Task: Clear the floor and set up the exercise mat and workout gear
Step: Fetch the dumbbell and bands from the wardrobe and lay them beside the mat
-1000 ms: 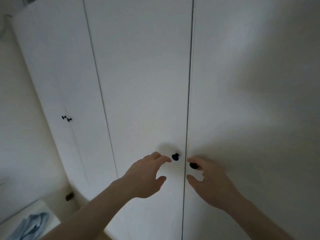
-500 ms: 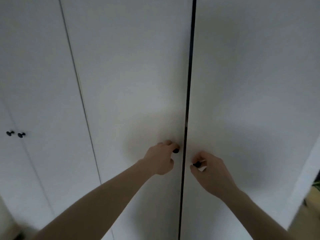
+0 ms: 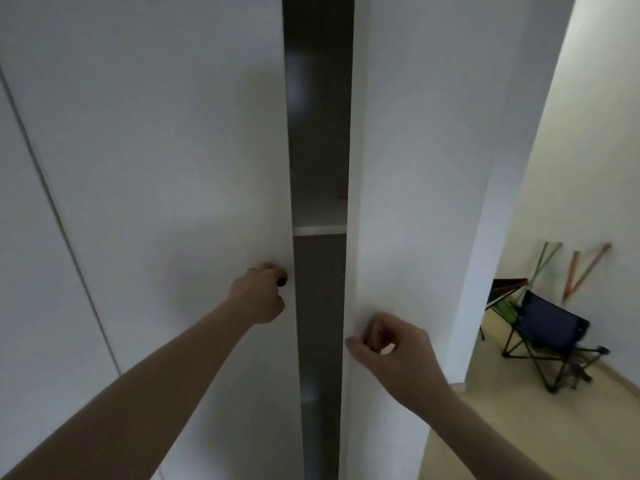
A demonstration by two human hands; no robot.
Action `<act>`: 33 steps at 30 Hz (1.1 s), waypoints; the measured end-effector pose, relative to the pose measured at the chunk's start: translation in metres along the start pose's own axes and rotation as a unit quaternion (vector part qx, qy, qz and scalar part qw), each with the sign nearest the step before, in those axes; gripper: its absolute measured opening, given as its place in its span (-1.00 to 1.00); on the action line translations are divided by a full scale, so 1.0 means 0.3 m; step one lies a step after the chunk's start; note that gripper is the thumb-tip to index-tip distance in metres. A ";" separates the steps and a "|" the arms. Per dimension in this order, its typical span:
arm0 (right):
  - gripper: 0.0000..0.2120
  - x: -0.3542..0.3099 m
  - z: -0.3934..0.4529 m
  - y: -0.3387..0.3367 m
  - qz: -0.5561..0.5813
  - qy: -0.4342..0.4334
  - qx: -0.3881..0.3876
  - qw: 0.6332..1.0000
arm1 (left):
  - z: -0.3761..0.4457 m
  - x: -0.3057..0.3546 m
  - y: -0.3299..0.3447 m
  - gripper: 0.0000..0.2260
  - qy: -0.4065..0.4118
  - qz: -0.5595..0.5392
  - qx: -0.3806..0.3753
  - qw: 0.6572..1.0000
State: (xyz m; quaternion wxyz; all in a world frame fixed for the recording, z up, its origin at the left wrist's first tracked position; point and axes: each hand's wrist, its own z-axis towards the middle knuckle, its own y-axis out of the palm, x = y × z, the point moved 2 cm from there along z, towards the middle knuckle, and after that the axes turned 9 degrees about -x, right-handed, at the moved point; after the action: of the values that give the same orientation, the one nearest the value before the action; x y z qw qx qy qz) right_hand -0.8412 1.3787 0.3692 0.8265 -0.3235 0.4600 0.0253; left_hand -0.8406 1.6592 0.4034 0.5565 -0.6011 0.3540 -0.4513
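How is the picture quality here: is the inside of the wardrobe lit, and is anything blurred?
Head view: the wardrobe gap is dark, only a shelf shows; the folding chair at right is motion-blurred; door edges bend from the wide lens.

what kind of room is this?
Probably a home, likely a bedroom or hallway: tall white wardrobe doors being pulled apart by the left hand and right hand, a shelf inside, and a folding camp chair on light wood flooring.
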 end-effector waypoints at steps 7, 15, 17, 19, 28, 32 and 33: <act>-0.55 0.023 -0.208 -0.148 -0.006 0.062 0.094 0.994 | 0.008 0.011 0.004 -0.59 0.010 0.042 -0.003 0.999; -0.81 0.085 -0.431 -0.322 -0.025 0.087 0.342 0.935 | 0.034 0.032 -0.003 -0.80 0.035 0.101 0.018 0.994; -0.66 0.076 -0.461 -0.352 -0.003 0.074 0.416 0.906 | 0.035 0.045 -0.013 -0.89 0.035 0.128 0.015 0.991; -0.48 0.063 -0.480 -0.378 -0.004 0.055 0.450 0.892 | 0.032 0.064 -0.024 -0.94 0.038 0.148 0.013 0.988; -0.13 -0.012 -0.439 -0.440 -0.142 -0.004 0.466 0.873 | 0.022 0.137 -0.094 -0.71 0.051 0.309 -0.014 0.949; -0.32 -0.060 -0.320 -0.395 -0.137 -0.072 0.373 0.915 | 0.019 0.205 -0.142 -0.66 0.086 0.284 0.015 0.955; -0.35 -0.067 -0.275 -0.391 -0.129 -0.083 0.345 0.926 | 0.018 0.234 -0.161 -0.68 0.098 0.262 0.032 0.960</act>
State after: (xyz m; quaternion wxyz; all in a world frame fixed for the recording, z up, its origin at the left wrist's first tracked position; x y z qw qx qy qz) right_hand -0.8744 1.2453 0.4144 0.9184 -0.0713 0.3241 -0.2153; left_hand -0.8153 1.6023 0.4618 0.6368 -0.4224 0.5372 -0.3572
